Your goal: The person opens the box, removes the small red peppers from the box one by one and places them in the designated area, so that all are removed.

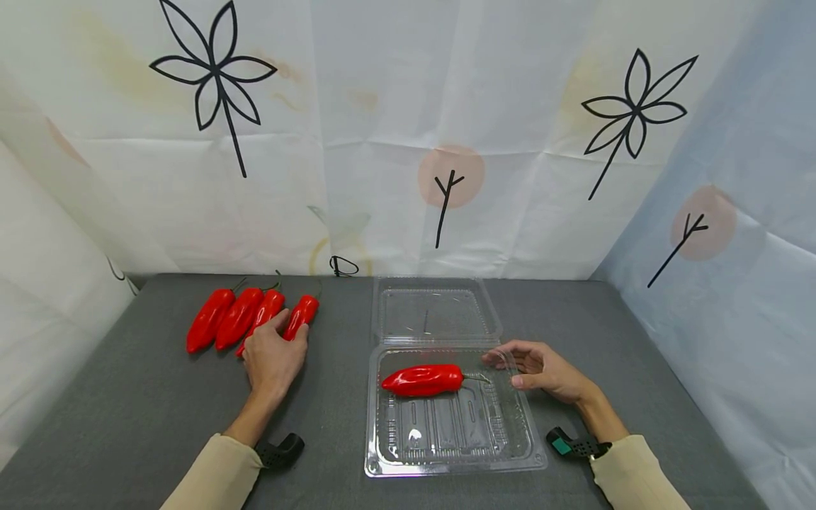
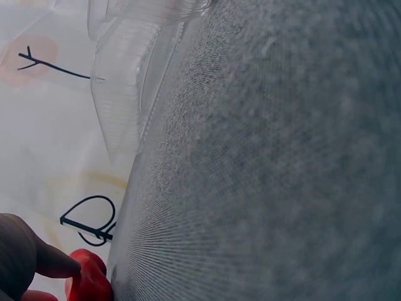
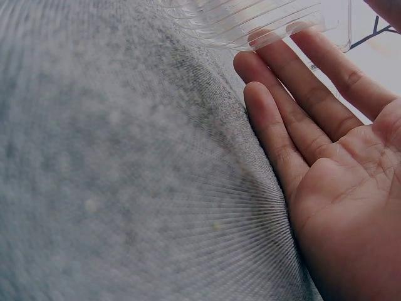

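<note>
My left hand (image 1: 275,358) is at the row of red peppers, its thumb and fingers around the lower end of the rightmost red pepper (image 1: 302,316). In the left wrist view the thumb presses that pepper (image 2: 89,279); the other fingers are mostly hidden. Another red pepper (image 1: 423,380) with a green stem lies crosswise in the far half of the clear plastic container's base (image 1: 455,464). At the container's right wall, my right hand (image 1: 542,370) has its fingers extended; the right wrist view shows fingertips against the clear plastic (image 3: 263,25) and a bare palm.
Left of the held pepper, three more red peppers (image 1: 210,319) lie side by side on the grey tabletop (image 1: 127,418). The container's hinged lid (image 1: 438,312) lies folded back towards the printed cloth wall (image 1: 382,177). Another cloth wall (image 1: 752,297) stands at the right.
</note>
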The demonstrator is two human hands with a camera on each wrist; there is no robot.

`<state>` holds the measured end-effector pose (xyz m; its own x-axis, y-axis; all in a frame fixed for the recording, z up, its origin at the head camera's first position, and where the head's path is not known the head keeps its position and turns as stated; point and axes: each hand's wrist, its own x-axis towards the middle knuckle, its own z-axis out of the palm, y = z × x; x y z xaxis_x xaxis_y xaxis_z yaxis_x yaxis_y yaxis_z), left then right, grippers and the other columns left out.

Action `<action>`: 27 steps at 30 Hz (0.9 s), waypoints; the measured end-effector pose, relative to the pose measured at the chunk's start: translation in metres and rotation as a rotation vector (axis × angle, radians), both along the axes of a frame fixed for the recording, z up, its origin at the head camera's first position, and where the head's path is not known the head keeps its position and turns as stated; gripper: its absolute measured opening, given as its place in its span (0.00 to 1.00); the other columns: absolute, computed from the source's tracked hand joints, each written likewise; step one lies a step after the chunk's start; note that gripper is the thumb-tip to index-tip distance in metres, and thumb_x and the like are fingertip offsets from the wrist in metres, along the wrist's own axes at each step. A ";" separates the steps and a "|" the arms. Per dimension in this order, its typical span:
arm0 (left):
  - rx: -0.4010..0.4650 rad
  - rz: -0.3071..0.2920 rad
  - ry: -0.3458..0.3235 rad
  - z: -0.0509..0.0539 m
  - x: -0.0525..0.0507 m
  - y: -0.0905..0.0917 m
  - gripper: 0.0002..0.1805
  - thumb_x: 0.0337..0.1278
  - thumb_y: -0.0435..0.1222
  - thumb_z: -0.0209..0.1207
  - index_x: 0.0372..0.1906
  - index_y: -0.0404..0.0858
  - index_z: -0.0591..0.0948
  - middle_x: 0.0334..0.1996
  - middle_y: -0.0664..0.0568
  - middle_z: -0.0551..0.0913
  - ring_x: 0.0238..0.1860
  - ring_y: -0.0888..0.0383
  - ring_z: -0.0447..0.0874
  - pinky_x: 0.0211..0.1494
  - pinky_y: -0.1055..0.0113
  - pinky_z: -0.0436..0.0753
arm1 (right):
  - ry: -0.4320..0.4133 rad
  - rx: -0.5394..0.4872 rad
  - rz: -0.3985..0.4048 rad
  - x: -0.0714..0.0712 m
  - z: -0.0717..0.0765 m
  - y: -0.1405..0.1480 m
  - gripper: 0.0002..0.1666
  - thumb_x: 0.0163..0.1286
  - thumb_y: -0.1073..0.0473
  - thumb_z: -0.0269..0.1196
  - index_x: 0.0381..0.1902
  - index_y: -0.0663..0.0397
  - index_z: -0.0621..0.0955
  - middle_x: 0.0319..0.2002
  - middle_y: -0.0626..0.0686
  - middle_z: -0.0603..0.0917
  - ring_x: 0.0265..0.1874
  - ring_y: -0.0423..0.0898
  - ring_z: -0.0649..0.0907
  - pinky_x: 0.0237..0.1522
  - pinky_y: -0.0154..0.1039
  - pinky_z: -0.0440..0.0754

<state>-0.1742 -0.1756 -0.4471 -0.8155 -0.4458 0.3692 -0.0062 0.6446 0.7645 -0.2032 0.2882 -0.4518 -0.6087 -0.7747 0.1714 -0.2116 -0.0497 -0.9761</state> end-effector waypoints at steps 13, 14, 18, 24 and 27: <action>-0.025 0.014 0.050 -0.001 -0.003 -0.005 0.22 0.57 0.32 0.68 0.57 0.27 0.83 0.50 0.33 0.85 0.51 0.33 0.83 0.53 0.35 0.75 | -0.006 -0.007 0.007 -0.001 0.000 0.001 0.27 0.68 0.79 0.57 0.65 0.79 0.69 0.64 0.71 0.76 0.64 0.54 0.78 0.65 0.41 0.74; -0.022 0.009 0.056 0.000 -0.003 -0.005 0.23 0.57 0.32 0.68 0.57 0.27 0.83 0.50 0.33 0.85 0.51 0.33 0.83 0.53 0.35 0.75 | -0.009 -0.006 0.006 0.000 0.000 0.001 0.27 0.68 0.79 0.57 0.65 0.79 0.69 0.64 0.71 0.76 0.65 0.54 0.78 0.66 0.42 0.74; -0.015 -0.002 0.080 0.000 -0.003 -0.004 0.23 0.57 0.31 0.69 0.57 0.27 0.83 0.50 0.33 0.85 0.51 0.34 0.83 0.54 0.36 0.76 | -0.006 -0.006 0.006 0.000 0.001 0.000 0.27 0.68 0.79 0.57 0.66 0.79 0.69 0.63 0.73 0.75 0.65 0.55 0.77 0.66 0.42 0.73; -0.028 0.017 0.080 0.001 -0.003 -0.005 0.21 0.56 0.30 0.68 0.56 0.27 0.84 0.48 0.33 0.86 0.50 0.33 0.84 0.55 0.36 0.75 | -0.012 -0.013 0.008 0.001 0.001 0.000 0.28 0.68 0.79 0.57 0.66 0.79 0.68 0.64 0.73 0.74 0.65 0.54 0.77 0.66 0.42 0.73; -0.038 0.034 0.072 0.000 -0.004 -0.007 0.21 0.55 0.30 0.69 0.55 0.27 0.84 0.47 0.33 0.86 0.49 0.33 0.84 0.55 0.36 0.75 | -0.013 -0.010 0.004 0.000 0.001 0.000 0.28 0.69 0.78 0.57 0.66 0.78 0.69 0.64 0.72 0.75 0.65 0.53 0.77 0.66 0.42 0.73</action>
<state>-0.1785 -0.1830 -0.4467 -0.7712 -0.4569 0.4434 0.0256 0.6736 0.7386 -0.2028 0.2882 -0.4504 -0.6077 -0.7754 0.1714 -0.1991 -0.0601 -0.9781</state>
